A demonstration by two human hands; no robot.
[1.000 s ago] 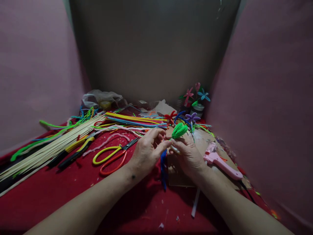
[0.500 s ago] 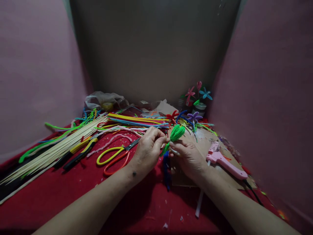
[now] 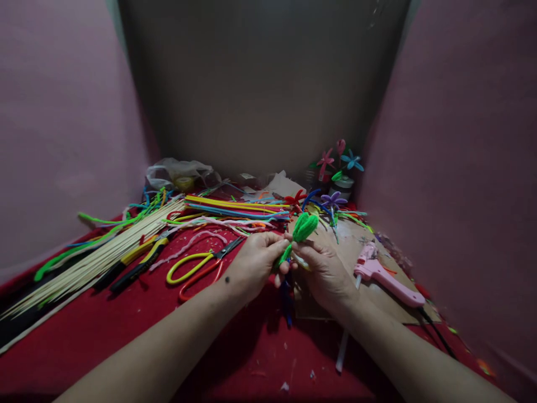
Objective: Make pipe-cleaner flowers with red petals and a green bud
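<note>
A bright green pipe cleaner [image 3: 305, 226], bent into a fuzzy bud-like cluster of loops, is held up in the middle. My right hand [image 3: 325, 271] pinches it just under the loops. My left hand [image 3: 258, 260] has thumb and fingers closed on its lower part, where a green tail slants down between both hands. Something pale shows under my right fingers, too hidden to name. Below the hands lie dark blue pipe cleaners [image 3: 287, 305], partly covered by my fingers.
Scissors [image 3: 199, 268], pliers [image 3: 145, 257] and thin wooden sticks [image 3: 96, 252] lie at left. Coloured pipe cleaners [image 3: 235, 206] are stacked behind. On the right, a pink glue gun [image 3: 388, 280] rests on cardboard [image 3: 348, 235]. Pipe-cleaner flowers [image 3: 352, 160] stand at the back.
My left fingers have shifted round the green pipe cleaner's lower part, with their fingertips now showing beneath. The green loops have turned slightly and sit more upright.
</note>
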